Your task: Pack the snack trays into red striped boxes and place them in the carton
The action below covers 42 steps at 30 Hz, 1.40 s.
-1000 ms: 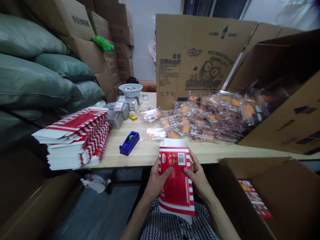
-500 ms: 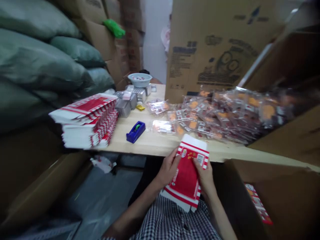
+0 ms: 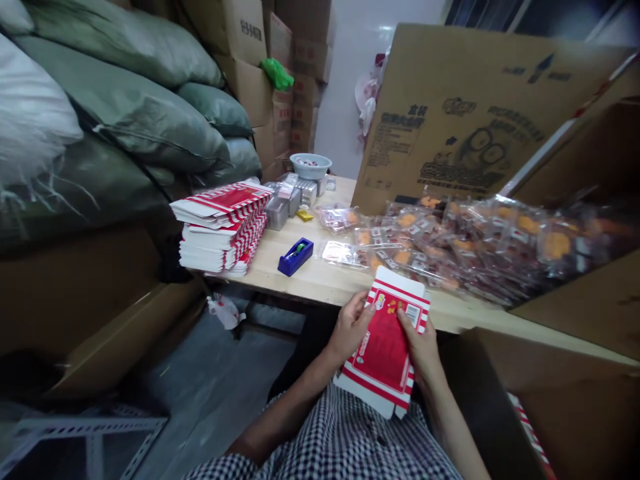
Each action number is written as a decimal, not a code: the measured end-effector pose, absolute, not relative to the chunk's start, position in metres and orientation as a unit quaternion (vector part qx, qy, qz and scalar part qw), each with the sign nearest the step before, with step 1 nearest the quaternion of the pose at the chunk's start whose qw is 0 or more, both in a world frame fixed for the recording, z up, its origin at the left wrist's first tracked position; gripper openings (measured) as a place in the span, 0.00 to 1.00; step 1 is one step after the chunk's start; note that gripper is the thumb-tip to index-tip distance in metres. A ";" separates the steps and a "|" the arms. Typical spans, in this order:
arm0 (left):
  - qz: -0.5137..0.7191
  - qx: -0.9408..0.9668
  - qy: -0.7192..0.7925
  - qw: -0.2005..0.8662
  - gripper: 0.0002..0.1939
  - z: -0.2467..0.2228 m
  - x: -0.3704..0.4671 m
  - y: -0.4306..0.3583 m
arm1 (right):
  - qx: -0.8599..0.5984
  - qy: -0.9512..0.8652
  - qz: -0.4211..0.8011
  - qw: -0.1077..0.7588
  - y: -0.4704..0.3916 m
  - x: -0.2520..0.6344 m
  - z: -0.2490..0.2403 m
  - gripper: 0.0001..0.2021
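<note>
A red and white carton (image 3: 385,343), its end flaps unfolded, is held above my lap. My left hand (image 3: 353,327) grips its left edge, thumb on the printed face. On the opposite edge my right hand (image 3: 423,350) holds it, thumb near the barcode and fingers behind. A stack of similar flat cartons (image 3: 223,230) stands on the table at the left. Between stack and hands lies a blue tape dispenser (image 3: 295,257). Clear packets with orange contents (image 3: 465,247) are heaped on the table beyond my hands.
An open cardboard box (image 3: 565,407) is at my right, with a striped carton inside. A light blue bowl (image 3: 311,167) and clear plastic cases (image 3: 283,203) stand at the table's back. Large sacks (image 3: 145,120) are piled left; a big printed cardboard sheet (image 3: 480,120) stands behind the packets.
The view has turned left, so the scene sits further right, and more sacks show. Both hands still hold the carton in much the same grip.
</note>
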<state>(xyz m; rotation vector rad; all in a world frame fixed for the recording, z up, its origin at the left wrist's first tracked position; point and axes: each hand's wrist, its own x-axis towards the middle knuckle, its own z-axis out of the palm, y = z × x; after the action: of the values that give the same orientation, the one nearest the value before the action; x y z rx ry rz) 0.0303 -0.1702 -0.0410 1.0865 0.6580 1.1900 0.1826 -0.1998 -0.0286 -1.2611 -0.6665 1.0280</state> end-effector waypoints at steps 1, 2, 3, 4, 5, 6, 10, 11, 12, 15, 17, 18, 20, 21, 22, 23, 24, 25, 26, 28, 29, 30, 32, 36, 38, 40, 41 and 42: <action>0.522 0.471 0.288 0.650 0.24 -0.042 0.030 -0.169 | -0.546 -0.294 0.453 0.640 -0.199 0.182 -0.029 0.26; 0.522 0.464 0.283 0.657 0.24 -0.042 0.030 -0.168 | -0.541 -0.298 0.453 0.643 -0.199 0.181 -0.028 0.26; 0.521 0.457 0.277 0.665 0.25 -0.042 0.031 -0.166 | -0.535 -0.304 0.453 0.645 -0.199 0.181 -0.028 0.27; 0.519 0.449 0.271 0.675 0.25 -0.042 0.032 -0.165 | -0.529 -0.311 0.454 0.646 -0.200 0.181 -0.026 0.29; 0.517 0.441 0.265 0.684 0.25 -0.041 0.033 -0.164 | -0.522 -0.316 0.458 0.647 -0.200 0.182 -0.025 0.32; 0.515 0.434 0.261 0.692 0.25 -0.040 0.033 -0.163 | -0.514 -0.318 0.465 0.647 -0.201 0.183 -0.022 0.34; 0.518 0.418 0.264 0.698 0.26 -0.034 0.034 -0.162 | -0.469 -0.322 0.508 0.647 -0.207 0.194 -0.014 0.34; 0.517 0.418 0.268 0.697 0.26 -0.032 0.034 -0.162 | -0.455 -0.323 0.530 0.639 -0.208 0.199 -0.014 0.32; 0.515 0.420 0.273 0.695 0.26 -0.031 0.034 -0.162 | -0.440 -0.324 0.555 0.627 -0.209 0.204 -0.014 0.32; 0.510 0.433 0.294 0.682 0.25 -0.031 0.034 -0.161 | -0.404 -0.315 0.611 0.604 -0.209 0.217 -0.018 0.38; 0.511 0.439 0.302 0.675 0.23 -0.035 0.033 -0.159 | -0.397 -0.301 0.615 0.611 -0.205 0.221 -0.021 0.43; 0.508 0.438 0.302 0.677 0.22 -0.037 0.033 -0.158 | -0.397 -0.294 0.613 0.616 -0.204 0.221 -0.023 0.45; 0.499 0.435 0.299 0.687 0.21 -0.043 0.029 -0.154 | -0.404 -0.288 0.602 0.626 -0.201 0.220 -0.024 0.50; 0.498 0.433 0.299 0.690 0.21 -0.045 0.027 -0.152 | -0.408 -0.290 0.595 0.629 -0.200 0.219 -0.025 0.52; 0.499 0.432 0.300 0.689 0.22 -0.047 0.023 -0.149 | -0.413 -0.295 0.590 0.628 -0.199 0.219 -0.026 0.53; 0.501 0.434 0.300 0.686 0.25 -0.049 0.020 -0.147 | -0.416 -0.301 0.589 0.624 -0.199 0.218 -0.027 0.54; 0.504 0.438 0.298 0.682 0.30 -0.049 0.015 -0.144 | -0.418 -0.307 0.592 0.617 -0.199 0.218 -0.028 0.55; 0.505 0.444 0.294 0.679 0.36 -0.049 0.011 -0.141 | -0.420 -0.312 0.597 0.608 -0.199 0.218 -0.029 0.55; 0.501 0.453 0.288 0.679 0.40 -0.049 0.007 -0.139 | -0.420 -0.316 0.602 0.601 -0.199 0.218 -0.030 0.55; 0.484 0.473 0.274 0.683 0.43 -0.046 -0.001 -0.135 | -0.418 -0.325 0.610 0.589 -0.197 0.218 -0.033 0.54; 0.474 0.481 0.270 0.687 0.42 -0.045 -0.004 -0.135 | -0.417 -0.330 0.611 0.586 -0.195 0.218 -0.034 0.53; 0.463 0.486 0.267 0.692 0.40 -0.044 -0.006 -0.135 | -0.416 -0.333 0.610 0.587 -0.194 0.218 -0.035 0.52; 0.437 0.492 0.261 0.707 0.40 -0.045 -0.009 -0.137 | -0.414 -0.333 0.604 0.594 -0.191 0.219 -0.039 0.51; 0.385 0.475 0.256 0.749 0.46 -0.060 -0.007 -0.146 | -0.422 -0.319 0.601 0.599 -0.191 0.220 -0.048 0.50; 0.397 0.448 0.270 0.754 0.48 -0.070 -0.004 -0.149 | -0.428 -0.303 0.607 0.597 -0.195 0.220 -0.053 0.49; 0.428 0.423 0.288 0.745 0.47 -0.077 -0.001 -0.150 | -0.429 -0.283 0.629 0.583 -0.201 0.218 -0.057 0.49; 0.439 0.414 0.295 0.741 0.46 -0.079 0.000 -0.150 | -0.426 -0.274 0.645 0.572 -0.204 0.217 -0.057 0.49; 0.445 0.408 0.299 0.739 0.45 -0.079 0.001 -0.149 | -0.421 -0.267 0.661 0.561 -0.207 0.216 -0.058 0.50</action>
<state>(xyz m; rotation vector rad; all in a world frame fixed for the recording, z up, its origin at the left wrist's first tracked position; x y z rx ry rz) 0.0005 -0.1495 -0.0790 0.8959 0.6557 0.9768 0.2163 -0.2066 -0.0575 -0.9928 -0.6281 1.5568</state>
